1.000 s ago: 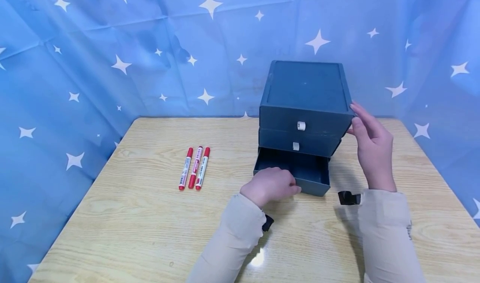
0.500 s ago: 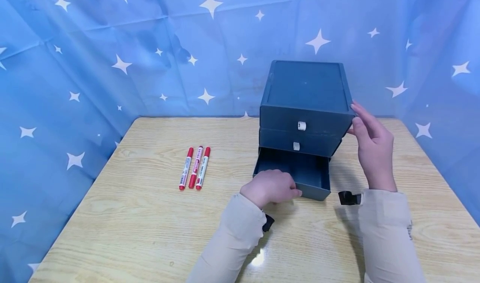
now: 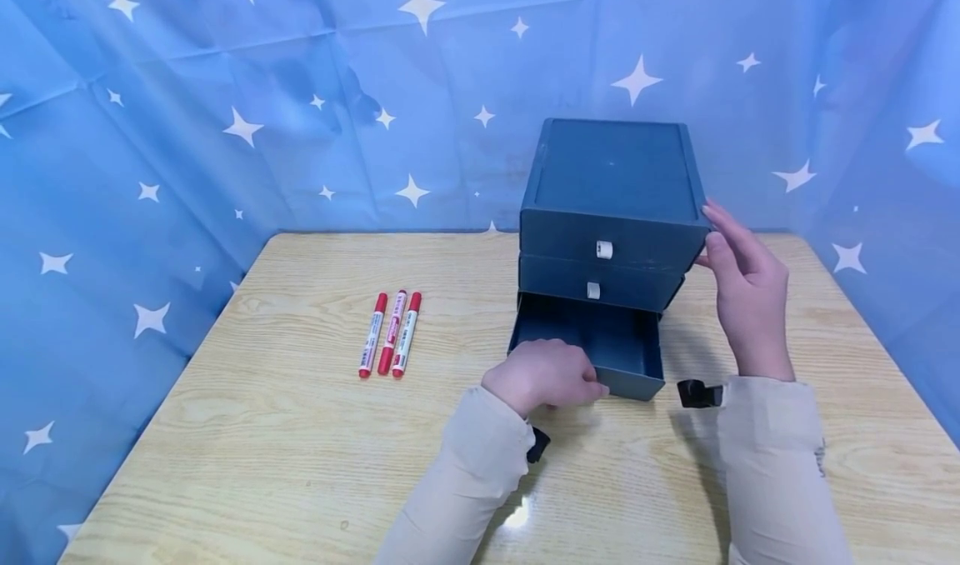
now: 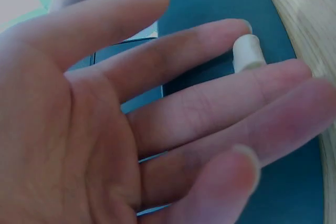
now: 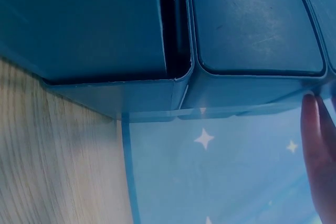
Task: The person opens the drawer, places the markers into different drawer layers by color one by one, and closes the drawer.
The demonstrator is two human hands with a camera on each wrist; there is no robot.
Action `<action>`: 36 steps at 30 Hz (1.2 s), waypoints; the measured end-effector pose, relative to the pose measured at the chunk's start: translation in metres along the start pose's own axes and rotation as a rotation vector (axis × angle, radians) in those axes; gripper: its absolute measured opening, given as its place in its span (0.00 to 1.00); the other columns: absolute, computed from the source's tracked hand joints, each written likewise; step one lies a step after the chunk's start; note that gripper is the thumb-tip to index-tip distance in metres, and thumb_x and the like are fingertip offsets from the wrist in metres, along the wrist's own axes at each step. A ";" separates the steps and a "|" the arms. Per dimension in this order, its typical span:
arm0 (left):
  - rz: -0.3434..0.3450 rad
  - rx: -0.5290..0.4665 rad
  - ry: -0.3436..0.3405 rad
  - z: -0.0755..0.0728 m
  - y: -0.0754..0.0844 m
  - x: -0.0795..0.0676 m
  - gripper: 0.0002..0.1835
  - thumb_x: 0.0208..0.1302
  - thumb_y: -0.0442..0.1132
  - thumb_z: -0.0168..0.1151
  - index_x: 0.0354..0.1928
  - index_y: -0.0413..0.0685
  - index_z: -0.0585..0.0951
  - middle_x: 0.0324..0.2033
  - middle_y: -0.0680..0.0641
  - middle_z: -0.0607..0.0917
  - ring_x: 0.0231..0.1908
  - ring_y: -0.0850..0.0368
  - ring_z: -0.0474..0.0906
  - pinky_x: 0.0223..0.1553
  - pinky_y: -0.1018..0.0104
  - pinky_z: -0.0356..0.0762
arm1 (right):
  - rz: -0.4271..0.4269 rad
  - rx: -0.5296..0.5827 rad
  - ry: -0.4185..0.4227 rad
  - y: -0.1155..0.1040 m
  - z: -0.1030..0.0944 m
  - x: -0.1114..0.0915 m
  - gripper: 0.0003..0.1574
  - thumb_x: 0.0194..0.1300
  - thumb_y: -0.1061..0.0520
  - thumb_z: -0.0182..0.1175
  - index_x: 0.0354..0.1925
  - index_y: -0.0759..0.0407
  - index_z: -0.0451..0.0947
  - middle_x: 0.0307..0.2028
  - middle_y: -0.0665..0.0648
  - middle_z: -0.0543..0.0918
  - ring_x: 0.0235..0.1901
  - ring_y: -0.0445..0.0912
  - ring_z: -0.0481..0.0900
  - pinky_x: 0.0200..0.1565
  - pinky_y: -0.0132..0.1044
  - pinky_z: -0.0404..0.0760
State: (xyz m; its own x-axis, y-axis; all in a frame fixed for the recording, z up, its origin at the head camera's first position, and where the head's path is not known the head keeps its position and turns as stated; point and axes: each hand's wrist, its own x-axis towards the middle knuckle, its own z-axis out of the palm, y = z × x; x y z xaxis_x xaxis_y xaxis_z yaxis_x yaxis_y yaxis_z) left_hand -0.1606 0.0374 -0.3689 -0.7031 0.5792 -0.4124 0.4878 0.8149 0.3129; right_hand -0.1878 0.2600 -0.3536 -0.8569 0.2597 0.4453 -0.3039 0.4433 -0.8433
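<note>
A dark blue drawer cabinet (image 3: 611, 169) stands at the back right of the table, its bottom drawer (image 3: 622, 340) pulled out. My left hand (image 3: 543, 373) is at that drawer's front in the head view. In the left wrist view its fingers are fairly straight, and the drawer's white knob (image 4: 249, 52) shows between two fingertips; the head view hides this knob behind the hand. My right hand (image 3: 750, 298) rests its fingertips against the cabinet's upper right side, near the front corner. One finger (image 5: 315, 145) shows at the edge of the right wrist view.
Three red-capped markers (image 3: 389, 336) lie side by side on the wooden table (image 3: 247, 432), left of the cabinet. Two upper drawers with white knobs (image 3: 603, 250) are closed. A blue star-patterned cloth (image 3: 360, 73) hangs behind the table and at its sides.
The bottom drawer has slid slightly further out toward me, mostly in the first half second. My left hand has shifted a little to the right; my right hand stays in place.
</note>
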 end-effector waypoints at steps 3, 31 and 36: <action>-0.001 -0.028 -0.009 -0.001 0.000 -0.001 0.22 0.62 0.59 0.47 0.15 0.57 0.75 0.07 0.56 0.64 0.13 0.60 0.73 0.22 0.66 0.67 | 0.006 0.007 -0.003 0.000 0.000 0.000 0.22 0.67 0.48 0.47 0.58 0.40 0.68 0.60 0.44 0.65 0.36 0.33 0.77 0.54 0.36 0.66; -0.011 -0.161 0.264 -0.023 -0.040 -0.012 0.20 0.63 0.56 0.48 0.19 0.53 0.71 0.12 0.55 0.65 0.15 0.59 0.65 0.19 0.68 0.62 | -0.002 -0.016 0.008 -0.009 -0.001 -0.004 0.21 0.67 0.48 0.46 0.58 0.40 0.68 0.60 0.43 0.66 0.38 0.33 0.77 0.48 0.32 0.70; -0.032 -0.218 0.321 -0.028 -0.060 -0.016 0.17 0.63 0.55 0.48 0.24 0.52 0.72 0.13 0.54 0.67 0.16 0.58 0.66 0.20 0.67 0.62 | -0.017 -0.008 0.007 -0.020 0.000 -0.006 0.21 0.67 0.48 0.47 0.58 0.41 0.68 0.60 0.45 0.67 0.38 0.33 0.77 0.47 0.30 0.70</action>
State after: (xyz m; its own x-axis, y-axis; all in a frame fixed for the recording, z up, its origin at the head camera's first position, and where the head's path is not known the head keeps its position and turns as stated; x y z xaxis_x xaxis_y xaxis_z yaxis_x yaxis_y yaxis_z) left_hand -0.1927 -0.0209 -0.3574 -0.8590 0.4904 -0.1474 0.3660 0.7893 0.4930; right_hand -0.1762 0.2494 -0.3395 -0.8485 0.2580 0.4621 -0.3153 0.4549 -0.8329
